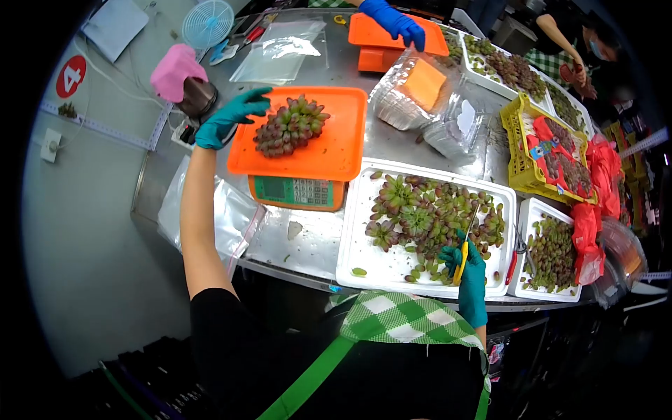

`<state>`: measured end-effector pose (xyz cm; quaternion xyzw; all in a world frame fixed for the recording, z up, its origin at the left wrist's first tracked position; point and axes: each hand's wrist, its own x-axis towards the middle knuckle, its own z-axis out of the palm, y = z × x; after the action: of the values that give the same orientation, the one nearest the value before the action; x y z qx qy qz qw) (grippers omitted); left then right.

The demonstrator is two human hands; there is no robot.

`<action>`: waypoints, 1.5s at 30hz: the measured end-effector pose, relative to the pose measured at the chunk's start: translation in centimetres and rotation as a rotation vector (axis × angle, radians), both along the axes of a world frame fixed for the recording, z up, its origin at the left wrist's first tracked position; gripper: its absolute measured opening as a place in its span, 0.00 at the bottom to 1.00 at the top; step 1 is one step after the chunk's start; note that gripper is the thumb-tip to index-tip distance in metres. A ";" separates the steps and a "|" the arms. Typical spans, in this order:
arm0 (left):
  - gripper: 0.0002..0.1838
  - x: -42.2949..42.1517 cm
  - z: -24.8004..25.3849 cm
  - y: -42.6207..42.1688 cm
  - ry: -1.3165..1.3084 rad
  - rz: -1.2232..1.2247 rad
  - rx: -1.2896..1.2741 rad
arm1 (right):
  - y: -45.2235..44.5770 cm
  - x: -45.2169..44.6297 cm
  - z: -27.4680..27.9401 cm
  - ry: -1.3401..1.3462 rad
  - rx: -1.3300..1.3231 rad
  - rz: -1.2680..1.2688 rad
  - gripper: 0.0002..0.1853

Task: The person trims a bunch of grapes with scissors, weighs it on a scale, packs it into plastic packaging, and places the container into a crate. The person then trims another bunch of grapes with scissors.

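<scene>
In a green glove, my left hand (234,117) reaches over the left edge of the orange tray (343,115) of a digital scale (297,190). Its fingers are stretched out and hold nothing. A cluster of purple-green succulents (290,126) rests on that tray, just right of my fingers. My right hand (470,269), gloved too, is shut on yellow-handled scissors (461,264), blades pointing up and away. It is above a white foam tray (353,241) holding loose succulent rosettes (418,218) and leaves. My palm hides part of the handles.
Clear plastic bags (210,210) lie left of the scale. A co-worker's blue-gloved hand (399,24) is over a second orange scale (364,35). Clear plastic boxes (402,98), a yellow crate (521,150) and a smaller foam tray (521,280) stand to the right; red-handled pliers (512,266) lie between trays.
</scene>
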<state>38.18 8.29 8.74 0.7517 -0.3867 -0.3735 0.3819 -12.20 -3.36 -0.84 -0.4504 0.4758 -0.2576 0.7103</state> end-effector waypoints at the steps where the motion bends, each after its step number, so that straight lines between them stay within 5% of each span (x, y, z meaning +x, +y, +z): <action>1: 0.27 0.2 -0.1 1.0 0.018 0.083 -0.093 | 0.0 0.1 0.1 0.028 -0.017 0.008 0.21; 8: 0.20 -9.3 -3.2 10.0 0.192 0.370 -0.500 | 0.2 -0.2 0.0 0.090 -0.076 0.082 0.22; 16: 0.19 -23.9 -10.7 10.0 0.657 0.173 -0.213 | 0.1 0.3 -0.6 0.050 -0.110 0.230 0.23; 24: 0.15 -30.3 -12.5 7.0 0.737 -0.039 -0.110 | 0.9 -0.6 -2.4 0.040 -0.268 0.262 0.27; 32: 0.12 -33.5 -11.7 5.1 0.567 -0.078 0.167 | -0.3 -5.5 -2.3 0.717 -0.601 0.186 0.23; 38: 0.11 -36.8 -11.5 4.1 0.681 0.008 0.136 | -1.5 -9.7 -6.7 0.562 -0.679 0.183 0.22; 42: 0.11 -38.8 -11.5 3.8 0.698 0.086 0.142 | -2.1 -9.6 -5.8 0.754 -0.873 0.405 0.18; 44: 0.11 -39.3 -11.6 4.7 0.753 0.194 0.121 | -3.1 -8.6 -3.7 1.111 -0.914 0.650 0.20; 45: 0.11 -39.5 -11.8 5.5 0.720 0.219 0.072 | -3.5 -8.3 -3.3 1.023 -0.961 0.626 0.17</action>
<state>-1.31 13.83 -3.05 0.6220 -0.1317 -0.5844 0.5043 -20.49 -6.83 -4.16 -0.8862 0.4315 0.0175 0.1678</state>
